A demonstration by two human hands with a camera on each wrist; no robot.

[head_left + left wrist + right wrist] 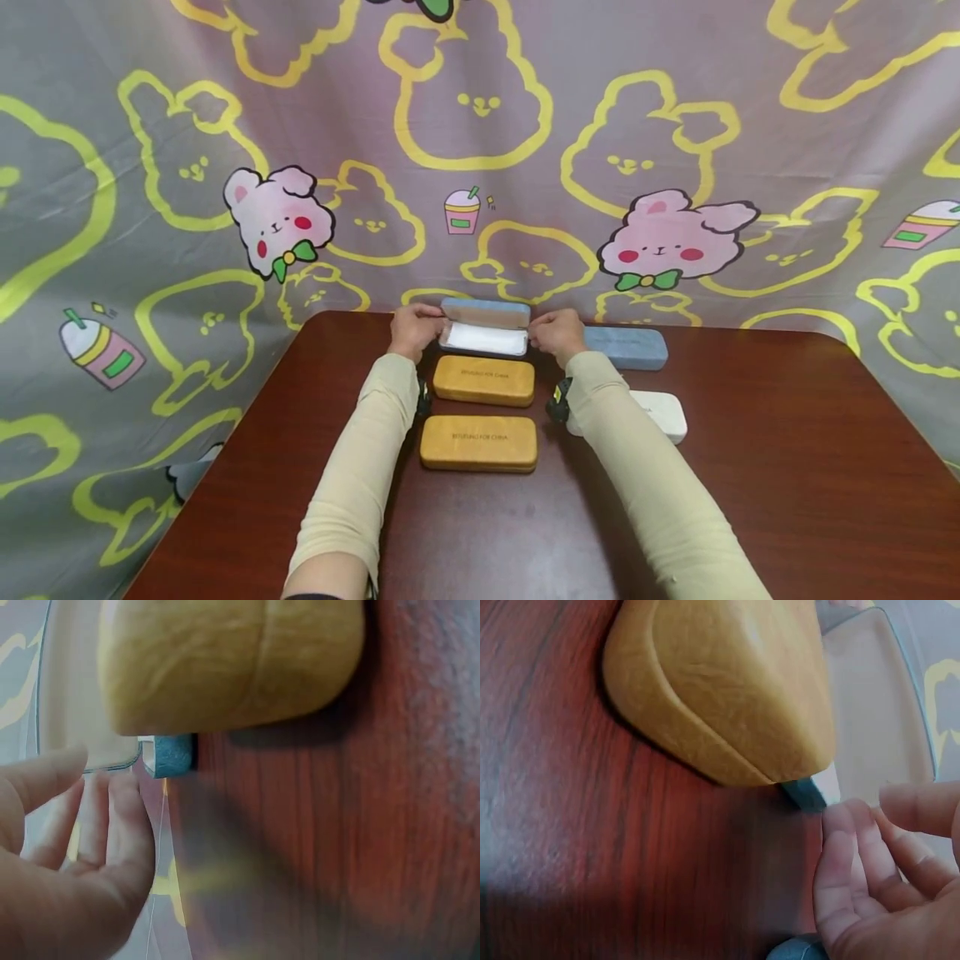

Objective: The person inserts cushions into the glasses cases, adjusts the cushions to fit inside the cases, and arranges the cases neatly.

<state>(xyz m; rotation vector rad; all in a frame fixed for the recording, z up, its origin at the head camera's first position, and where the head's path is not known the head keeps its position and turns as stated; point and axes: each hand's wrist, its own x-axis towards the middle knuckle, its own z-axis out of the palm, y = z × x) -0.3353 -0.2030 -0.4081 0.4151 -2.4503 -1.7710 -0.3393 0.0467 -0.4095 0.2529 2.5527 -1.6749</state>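
Note:
A blue glasses case (486, 339) stands with its lid raised at the back of the table, white lining inside. At its left end, my left hand (415, 331) pinches the lid's edge; in the left wrist view the thumb overlaps the lid's beige inner face (82, 697). My right hand (558, 335) holds the opposite end, its fingertips (840, 817) right at the corner where lid and base meet. Just in front lies a closed yellow glasses case (483, 381), which hides much of the blue one in both wrist views.
Nearer on the brown table (495, 533) lies another closed yellow glasses case (478, 443). Right of my right hand are a closed blue case (626, 347) and a white case (663, 414), the latter partly behind my right sleeve. A patterned curtain (420, 200) hangs behind the table.

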